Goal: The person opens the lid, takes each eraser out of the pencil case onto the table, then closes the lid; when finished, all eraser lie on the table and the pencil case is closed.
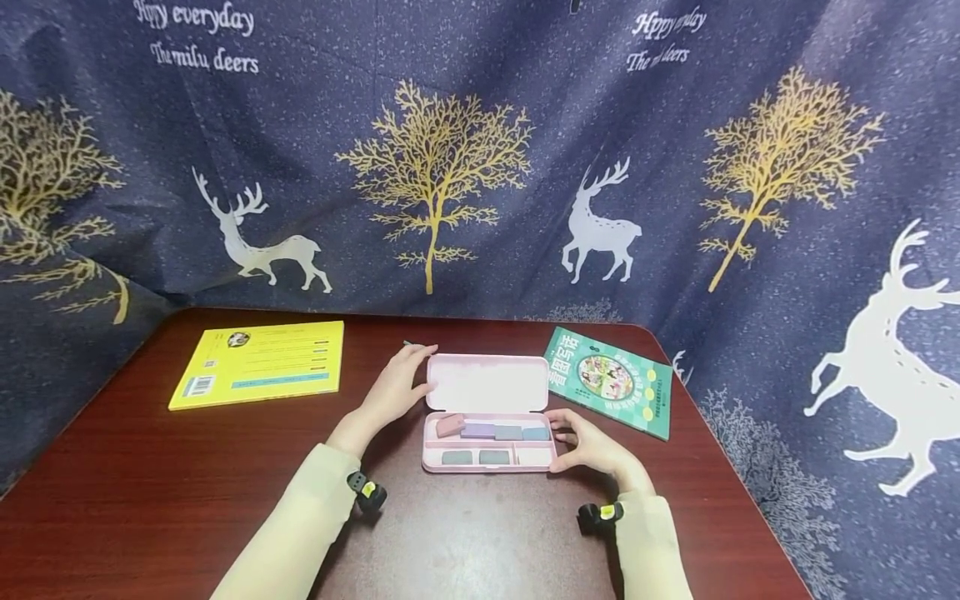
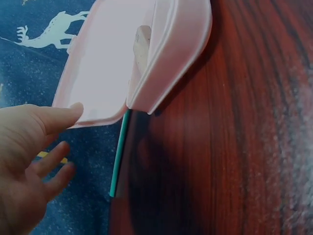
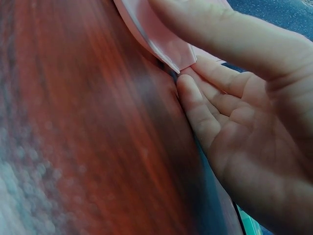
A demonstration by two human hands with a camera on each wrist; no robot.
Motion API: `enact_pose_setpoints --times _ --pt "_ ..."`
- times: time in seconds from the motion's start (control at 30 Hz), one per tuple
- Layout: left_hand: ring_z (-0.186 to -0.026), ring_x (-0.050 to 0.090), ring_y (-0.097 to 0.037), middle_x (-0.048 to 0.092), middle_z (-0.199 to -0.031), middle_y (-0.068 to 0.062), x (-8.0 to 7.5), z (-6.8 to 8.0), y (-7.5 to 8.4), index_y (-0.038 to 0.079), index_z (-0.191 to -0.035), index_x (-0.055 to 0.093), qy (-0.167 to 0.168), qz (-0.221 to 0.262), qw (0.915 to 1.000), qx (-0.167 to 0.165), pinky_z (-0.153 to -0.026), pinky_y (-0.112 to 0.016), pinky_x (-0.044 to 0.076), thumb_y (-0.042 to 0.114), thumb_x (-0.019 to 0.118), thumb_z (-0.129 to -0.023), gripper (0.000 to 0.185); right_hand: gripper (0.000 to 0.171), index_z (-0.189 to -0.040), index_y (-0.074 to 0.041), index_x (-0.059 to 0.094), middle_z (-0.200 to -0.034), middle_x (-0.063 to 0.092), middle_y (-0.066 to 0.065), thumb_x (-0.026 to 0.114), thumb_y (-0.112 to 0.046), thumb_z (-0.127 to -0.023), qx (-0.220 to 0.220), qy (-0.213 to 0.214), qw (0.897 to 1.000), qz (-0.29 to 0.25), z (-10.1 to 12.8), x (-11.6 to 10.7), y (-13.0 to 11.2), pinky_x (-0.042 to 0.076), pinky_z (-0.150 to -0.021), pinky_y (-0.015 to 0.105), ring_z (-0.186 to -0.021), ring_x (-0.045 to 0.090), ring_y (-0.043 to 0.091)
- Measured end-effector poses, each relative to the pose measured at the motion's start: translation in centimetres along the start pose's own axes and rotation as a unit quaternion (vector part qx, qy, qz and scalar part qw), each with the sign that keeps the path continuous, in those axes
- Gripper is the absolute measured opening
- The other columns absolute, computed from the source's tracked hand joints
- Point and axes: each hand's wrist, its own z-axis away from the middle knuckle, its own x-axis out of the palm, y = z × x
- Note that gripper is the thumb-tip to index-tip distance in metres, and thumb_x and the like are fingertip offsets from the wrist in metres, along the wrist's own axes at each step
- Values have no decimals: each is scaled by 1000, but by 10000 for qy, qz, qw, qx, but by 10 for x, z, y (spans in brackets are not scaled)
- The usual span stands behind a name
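A pink pencil case (image 1: 487,383) stands open on the table, its lid tilted back. In its rear compartment lie a pink block (image 1: 450,426), a purple block (image 1: 477,431), a grey block (image 1: 508,432) and a blue block (image 1: 536,433), which look like erasers. Two grey-green blocks (image 1: 494,457) lie in the front compartment. My left hand (image 1: 395,379) pinches the lid's left edge, thumb on the inner face; the fingertips behind it are partly hidden. My right hand (image 1: 592,446) grips the right end of the base, thumb at the front corner and fingers at the side.
A thin green stick (image 2: 120,152), perhaps a pencil, lies behind the case, mostly hidden in the head view. A yellow book (image 1: 262,362) lies at the back left, a green book (image 1: 611,383) at the back right. A patterned curtain (image 1: 480,167) hangs behind the table.
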Motion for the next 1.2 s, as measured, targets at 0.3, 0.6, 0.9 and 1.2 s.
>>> enact_pose_setpoints --times 0.3,0.6,0.9,1.2 --pt "-110 56 -33 60 -115 -14 2 13 16 6 -115 68 546 99 9959 -714 -92 -47 49 15 81 -79 39 82 -139 5 38 -137 46 24 85 -14 -74 105 32 9999 57 -1 1 0 36 -110 54 -131 44 43" --pt "-81 54 -21 64 -88 -8 9 24 25 8 -100 70 472 282 9966 -606 -74 -36 45 13 83 -76 27 82 -139 4 38 -136 47 23 85 -15 -75 208 48 9998 65 0 1 0 39 -109 48 -130 45 41" --pt "-74 59 -18 66 -80 -4 16 31 32 8 -93 71 365 478 9965 -588 -68 -31 47 12 84 -74 23 82 -139 5 37 -137 46 24 84 -15 -75 165 19 9999 19 1 1 -3 36 -110 55 -131 43 43" --pt "-76 63 -14 71 -83 -3 24 35 34 7 -93 73 89 860 9935 -735 -71 -31 53 29 86 -74 32 81 -139 5 38 -136 47 24 84 -15 -75 109 -1 9999 -12 1 2 -4 35 -109 57 -131 44 44"
